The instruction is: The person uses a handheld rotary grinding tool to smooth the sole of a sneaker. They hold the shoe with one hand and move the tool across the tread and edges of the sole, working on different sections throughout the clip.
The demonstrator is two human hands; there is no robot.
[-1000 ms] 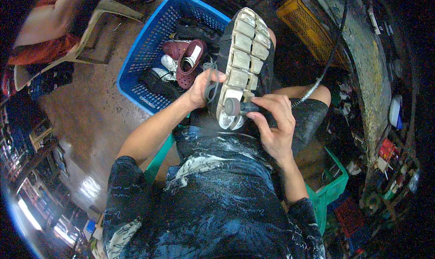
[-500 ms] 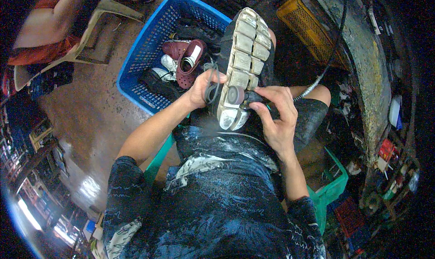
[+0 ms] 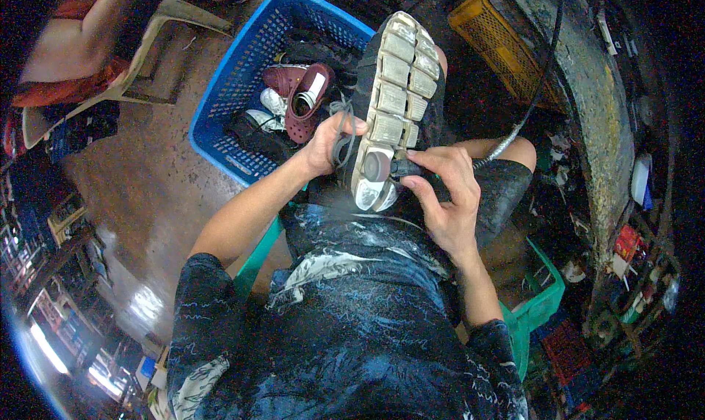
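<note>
A dark shoe is held sole-up over my lap, its pale, blocky sole (image 3: 395, 89) facing me and its toe or heel end pointing at my waist. My left hand (image 3: 335, 142) grips the shoe's left side, thumb on the sole's edge, with grey laces looped by the fingers. In my right hand (image 3: 449, 181) is a rotary grinder (image 3: 405, 168), pinched between thumb and fingers. Its round grinding head (image 3: 376, 166) is against the sole near the end closest to me. From the tool a cable with a metal spring sleeve (image 3: 503, 145) runs up to the right.
A blue plastic basket (image 3: 213, 97) with several shoes, among them maroon clogs (image 3: 308, 104), stands beyond my left arm. A yellow crate (image 3: 496, 49) lies at the far right. Beneath me is a green stool (image 3: 540, 302). Another person's arm (image 3: 66, 45) rests by a beige chair (image 3: 158, 23).
The grinding head has moved down along the sole, closer to my waist, and my right hand has shifted slightly with it. My left hand and the shoe stay almost in place.
</note>
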